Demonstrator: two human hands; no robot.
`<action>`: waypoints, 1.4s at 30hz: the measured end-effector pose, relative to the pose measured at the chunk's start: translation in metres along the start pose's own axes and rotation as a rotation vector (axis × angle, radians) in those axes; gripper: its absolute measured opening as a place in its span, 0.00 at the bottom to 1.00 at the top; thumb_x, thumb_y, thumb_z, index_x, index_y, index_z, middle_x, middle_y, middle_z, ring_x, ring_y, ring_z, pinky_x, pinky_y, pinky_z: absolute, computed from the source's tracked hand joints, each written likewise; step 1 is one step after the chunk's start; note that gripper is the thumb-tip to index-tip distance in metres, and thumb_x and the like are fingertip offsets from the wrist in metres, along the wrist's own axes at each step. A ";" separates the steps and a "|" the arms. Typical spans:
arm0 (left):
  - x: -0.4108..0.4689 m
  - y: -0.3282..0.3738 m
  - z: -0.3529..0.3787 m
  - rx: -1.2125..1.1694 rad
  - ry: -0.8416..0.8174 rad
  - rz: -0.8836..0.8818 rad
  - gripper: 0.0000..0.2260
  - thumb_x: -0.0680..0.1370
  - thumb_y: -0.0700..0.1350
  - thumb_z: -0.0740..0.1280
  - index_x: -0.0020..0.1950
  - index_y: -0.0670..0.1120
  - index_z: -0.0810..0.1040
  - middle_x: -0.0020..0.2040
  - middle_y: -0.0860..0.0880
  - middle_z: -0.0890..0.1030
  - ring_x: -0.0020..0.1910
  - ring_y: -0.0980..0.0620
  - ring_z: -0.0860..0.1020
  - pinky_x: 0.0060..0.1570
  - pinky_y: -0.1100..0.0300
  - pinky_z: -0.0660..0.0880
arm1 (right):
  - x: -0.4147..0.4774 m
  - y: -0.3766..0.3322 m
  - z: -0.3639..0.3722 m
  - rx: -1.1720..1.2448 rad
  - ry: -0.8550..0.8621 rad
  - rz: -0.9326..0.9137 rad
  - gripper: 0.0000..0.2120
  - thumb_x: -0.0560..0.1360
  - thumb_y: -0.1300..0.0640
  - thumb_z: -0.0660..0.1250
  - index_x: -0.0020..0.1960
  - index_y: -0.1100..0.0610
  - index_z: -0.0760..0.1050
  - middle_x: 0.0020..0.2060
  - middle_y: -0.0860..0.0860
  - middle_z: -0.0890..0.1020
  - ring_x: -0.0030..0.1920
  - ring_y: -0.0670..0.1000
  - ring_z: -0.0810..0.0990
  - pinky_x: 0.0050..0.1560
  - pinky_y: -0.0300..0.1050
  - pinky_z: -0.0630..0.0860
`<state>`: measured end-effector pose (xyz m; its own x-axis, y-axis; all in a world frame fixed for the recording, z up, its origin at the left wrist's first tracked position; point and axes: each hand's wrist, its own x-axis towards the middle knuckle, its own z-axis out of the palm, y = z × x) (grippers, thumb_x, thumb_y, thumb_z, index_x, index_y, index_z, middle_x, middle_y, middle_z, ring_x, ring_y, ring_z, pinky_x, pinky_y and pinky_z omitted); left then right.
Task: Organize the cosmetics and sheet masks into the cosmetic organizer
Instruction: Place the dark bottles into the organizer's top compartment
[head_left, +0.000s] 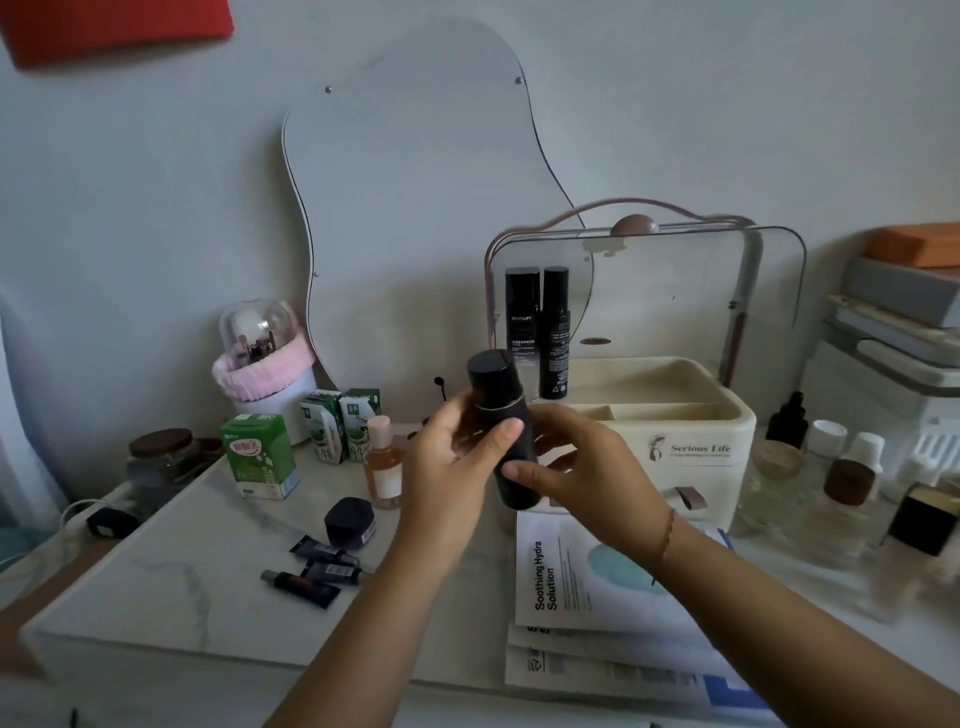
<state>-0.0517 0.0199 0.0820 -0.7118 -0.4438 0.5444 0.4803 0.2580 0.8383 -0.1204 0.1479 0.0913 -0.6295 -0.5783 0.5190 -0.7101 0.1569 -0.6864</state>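
While the left hand (457, 460) wraps fingers and thumb round the dark bottle (493, 384) and the right hand (587, 470) grips its lower body, the bottle tilts, cap up-left, in the air just in front of the cream cosmetic organizer (685, 431). That organizer's clear lid stands raised, with two tall dark bottles (537, 327) upright in its back-left compartment. Sheet masks (587, 582) lie stacked under the right wrist; small dark tubes (317, 566) lie well to the left.
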 end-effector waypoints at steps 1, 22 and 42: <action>0.001 0.003 0.005 -0.006 -0.018 0.010 0.18 0.69 0.51 0.71 0.59 0.52 0.78 0.51 0.57 0.84 0.51 0.60 0.81 0.46 0.69 0.75 | 0.002 -0.002 -0.006 -0.014 0.017 -0.016 0.20 0.68 0.54 0.74 0.59 0.50 0.75 0.48 0.44 0.82 0.48 0.43 0.79 0.47 0.43 0.79; 0.028 -0.059 0.026 0.486 -0.141 0.140 0.10 0.76 0.47 0.67 0.57 0.54 0.80 0.56 0.59 0.78 0.61 0.64 0.70 0.60 0.74 0.63 | 0.133 0.094 -0.063 -0.087 0.108 0.452 0.18 0.68 0.55 0.74 0.55 0.58 0.74 0.46 0.53 0.81 0.48 0.56 0.81 0.54 0.56 0.79; 0.027 -0.055 0.026 0.522 -0.122 0.228 0.13 0.75 0.40 0.68 0.58 0.51 0.79 0.55 0.57 0.78 0.60 0.65 0.71 0.59 0.77 0.62 | 0.085 0.060 -0.063 -0.242 0.247 0.313 0.28 0.70 0.53 0.73 0.66 0.60 0.67 0.60 0.54 0.75 0.56 0.50 0.75 0.55 0.41 0.72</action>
<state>-0.1110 0.0164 0.0512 -0.6888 -0.2334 0.6864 0.3340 0.7382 0.5861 -0.2361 0.1586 0.1266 -0.8606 -0.2698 0.4319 -0.5088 0.4923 -0.7063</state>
